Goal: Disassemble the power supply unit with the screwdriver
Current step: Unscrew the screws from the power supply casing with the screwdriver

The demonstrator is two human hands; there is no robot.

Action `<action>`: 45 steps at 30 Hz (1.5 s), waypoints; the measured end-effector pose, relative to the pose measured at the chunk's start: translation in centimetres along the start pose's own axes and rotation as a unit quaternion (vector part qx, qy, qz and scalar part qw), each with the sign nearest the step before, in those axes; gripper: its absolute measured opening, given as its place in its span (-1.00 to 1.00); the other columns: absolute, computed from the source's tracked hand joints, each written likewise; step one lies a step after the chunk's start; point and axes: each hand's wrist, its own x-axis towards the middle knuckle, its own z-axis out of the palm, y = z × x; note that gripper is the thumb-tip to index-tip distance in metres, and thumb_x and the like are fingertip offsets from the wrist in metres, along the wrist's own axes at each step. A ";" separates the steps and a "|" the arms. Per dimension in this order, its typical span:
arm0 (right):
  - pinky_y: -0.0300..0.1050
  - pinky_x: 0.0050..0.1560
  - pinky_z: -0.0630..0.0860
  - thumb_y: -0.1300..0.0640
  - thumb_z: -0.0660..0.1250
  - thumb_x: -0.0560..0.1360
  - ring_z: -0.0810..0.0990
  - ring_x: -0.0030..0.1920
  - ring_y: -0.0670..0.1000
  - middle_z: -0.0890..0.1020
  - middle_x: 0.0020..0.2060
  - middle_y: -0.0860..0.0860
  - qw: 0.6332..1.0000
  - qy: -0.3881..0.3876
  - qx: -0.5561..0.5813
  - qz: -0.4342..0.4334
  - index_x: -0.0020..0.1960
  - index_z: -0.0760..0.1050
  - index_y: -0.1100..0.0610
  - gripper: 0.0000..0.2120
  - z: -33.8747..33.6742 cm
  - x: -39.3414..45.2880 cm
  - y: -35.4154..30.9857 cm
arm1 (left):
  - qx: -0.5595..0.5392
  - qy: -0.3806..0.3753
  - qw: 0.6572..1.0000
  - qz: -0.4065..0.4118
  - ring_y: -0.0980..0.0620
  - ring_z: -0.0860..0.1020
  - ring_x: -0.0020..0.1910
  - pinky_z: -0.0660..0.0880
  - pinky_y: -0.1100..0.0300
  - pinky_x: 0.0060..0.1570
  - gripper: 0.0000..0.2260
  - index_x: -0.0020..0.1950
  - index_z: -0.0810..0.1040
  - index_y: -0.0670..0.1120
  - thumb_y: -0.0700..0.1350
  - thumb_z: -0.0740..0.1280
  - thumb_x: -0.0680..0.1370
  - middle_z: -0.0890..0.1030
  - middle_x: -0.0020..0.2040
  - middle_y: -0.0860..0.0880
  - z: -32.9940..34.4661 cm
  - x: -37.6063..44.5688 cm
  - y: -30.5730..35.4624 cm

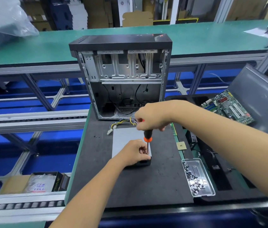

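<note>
Screwdriver (147, 137) upright, tip down on power supply unit (126, 142)

At frame centre the power supply unit (126, 142) lies on the bench (130, 183), the open computer case (121, 76) behind it, the screw tray (197, 176) lower right, and the motherboard (228, 106) at right.

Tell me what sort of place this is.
Probably a computer teardown line in a factory or warehouse: an open PC case on the bench, a motherboard set aside, a screw tray, and stacked cartons behind.
</note>
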 end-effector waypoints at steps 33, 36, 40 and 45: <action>-0.13 -0.25 0.43 0.20 0.37 0.41 0.47 -0.19 -0.08 0.49 -0.20 -0.15 0.997 0.024 0.008 -0.075 0.01 0.43 0.07 -0.79 0.0 -1.3 0.8 | 0.023 -0.005 1.000 -0.011 0.14 0.40 -0.37 0.42 0.28 -0.25 -0.79 -0.31 0.51 -0.12 -0.15 0.53 0.37 0.54 -0.25 -0.03 -0.2 0.2 0.3; -0.10 -0.24 0.47 0.19 0.37 0.41 0.56 -0.18 0.01 0.55 -0.18 -0.09 0.997 0.014 0.028 -0.071 -0.03 0.45 0.09 -0.83 0.2 -1.3 1.0 | 0.025 -0.007 1.000 -0.013 0.15 0.40 -0.37 0.42 0.28 -0.25 -0.77 -0.33 0.48 -0.07 -0.14 0.53 0.37 0.54 -0.23 -0.06 -0.1 0.2 0.2; -0.16 -0.39 0.41 -0.09 0.09 0.62 0.64 -0.52 0.06 0.64 -0.24 0.14 1.000 -0.005 0.014 0.018 -0.07 0.44 0.23 -0.61 0.5 -0.8 0.6 | 0.032 0.004 0.999 -0.003 0.20 0.37 -0.40 0.38 0.34 -0.27 -0.68 -0.38 0.41 0.06 -0.16 0.53 0.36 0.51 -0.23 0.00 -0.1 0.1 0.4; -0.09 -0.28 0.48 0.11 0.21 0.52 0.63 -0.27 0.04 0.61 -0.22 0.03 0.998 0.041 -0.035 -0.044 -0.03 0.46 0.18 -0.85 0.6 -0.4 0.4 | 0.024 0.004 1.000 -0.002 0.14 0.39 -0.37 0.42 0.25 -0.24 -0.80 -0.31 0.50 -0.13 -0.18 0.51 0.37 0.52 -0.24 -0.04 0.0 0.0 0.4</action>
